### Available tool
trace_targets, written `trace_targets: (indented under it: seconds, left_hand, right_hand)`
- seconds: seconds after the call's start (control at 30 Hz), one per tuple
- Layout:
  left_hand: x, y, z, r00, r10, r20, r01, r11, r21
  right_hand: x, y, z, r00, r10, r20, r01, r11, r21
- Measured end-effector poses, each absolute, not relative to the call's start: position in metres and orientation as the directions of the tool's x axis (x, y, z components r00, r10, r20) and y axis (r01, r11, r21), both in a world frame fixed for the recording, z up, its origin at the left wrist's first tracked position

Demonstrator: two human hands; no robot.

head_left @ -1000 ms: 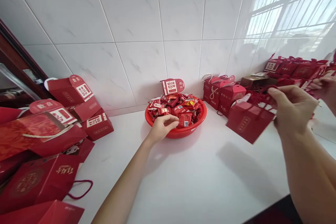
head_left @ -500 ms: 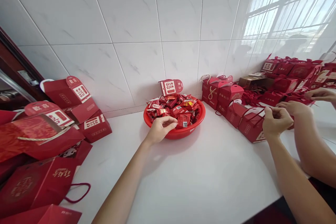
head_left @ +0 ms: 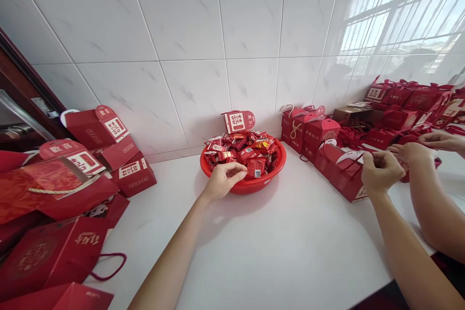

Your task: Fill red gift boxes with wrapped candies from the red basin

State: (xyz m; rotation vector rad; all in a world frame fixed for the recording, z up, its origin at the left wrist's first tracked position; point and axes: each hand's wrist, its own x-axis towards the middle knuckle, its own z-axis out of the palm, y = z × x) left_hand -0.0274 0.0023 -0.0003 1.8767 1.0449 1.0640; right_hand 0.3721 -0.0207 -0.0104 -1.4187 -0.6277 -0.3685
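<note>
A red plastic basin [head_left: 250,187] holds a heap of red-wrapped sweets [head_left: 257,167]. Beside its front left rim is my left hand [head_left: 225,180], thumb and fingertips pinched together with nothing visible between them. On the right, my right hand [head_left: 381,172] has its fingers curled together in front of a red gift box [head_left: 347,181] with a dark red cord handle. The cord runs close to those fingers; whether they grip it is hidden.
Red gift boxes [head_left: 78,247] are piled at the left. Behind the basin stands a small red box [head_left: 238,121] against the tiled wall. More boxes [head_left: 423,99] are stacked at the right, where another person's hands [head_left: 416,155] work close to my right arm.
The view has shifted slightly, so the basin and boxes appear a little further right. Both my hands keep nearly the same pose.
</note>
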Motion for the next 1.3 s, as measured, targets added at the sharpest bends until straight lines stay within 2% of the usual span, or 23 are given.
trace_targets:
  seconds: [0.2,0.33,0.47,0.6,0.67,0.73,0.8,0.87,0.93,1.0,1.1,1.2,1.3]
  left_hand:
    - [-0.027,0.001,0.000,0.334,0.891,0.309,0.290,-0.408,0.865]
    - [-0.027,0.002,-0.001,0.335,0.887,0.316,0.291,-0.417,0.861]
    - [-0.027,0.001,0.000,0.336,0.890,0.308,0.297,-0.410,0.862]
    - [-0.026,-0.001,0.000,0.330,0.896,0.295,0.290,-0.394,0.872]
    - [-0.026,-0.001,0.000,0.327,0.900,0.287,0.279,-0.382,0.881]
    - [-0.025,0.000,-0.001,0.326,0.901,0.287,0.273,-0.380,0.884]
    - [-0.026,0.001,-0.001,0.328,0.898,0.294,0.270,-0.388,0.881]
    - [-0.026,0.001,-0.003,0.333,0.893,0.304,0.271,-0.399,0.876]
    - [-0.026,0.001,-0.005,0.338,0.887,0.314,0.274,-0.412,0.869]
    - [-0.025,0.002,-0.008,0.332,0.886,0.323,0.273,-0.419,0.866]
    - [-0.026,0.006,-0.005,0.358,0.888,0.288,0.245,-0.387,0.889]
    - [-0.041,0.016,0.021,0.409,0.883,0.230,0.261,-0.354,0.898]
    - [-0.083,0.023,0.070,0.283,0.921,0.268,0.533,-0.383,0.754]
  right_hand:
    - [0.375,-0.022,-0.007,0.799,0.154,0.581,0.577,0.070,-0.813]
    - [0.376,-0.025,-0.006,0.777,0.229,0.586,0.594,0.040,-0.803]
    - [0.377,-0.026,-0.007,0.660,0.323,0.679,0.717,0.001,-0.697]
    - [0.376,-0.023,-0.007,0.609,0.244,0.755,0.790,-0.103,-0.604]
    - [0.362,-0.023,-0.006,0.477,0.203,0.855,0.871,0.018,-0.491]
    - [0.334,-0.027,-0.005,0.237,0.207,0.949,0.922,0.260,-0.287]
    - [0.291,-0.036,-0.007,-0.022,0.253,0.967,0.861,0.497,-0.111]
    - [0.242,-0.048,-0.017,-0.243,0.254,0.936,0.725,0.689,0.002]
    - [0.199,-0.060,-0.035,-0.397,0.250,0.883,0.537,0.843,0.003]
    - [0.170,-0.069,-0.057,-0.493,0.257,0.831,0.434,0.901,-0.022]
    - [0.158,-0.071,-0.083,-0.567,0.267,0.779,0.396,0.918,-0.027]
    - [0.166,-0.066,-0.094,-0.545,0.328,0.772,0.424,0.902,-0.084]
    - [0.173,-0.061,-0.092,-0.476,0.394,0.786,0.456,0.875,-0.163]
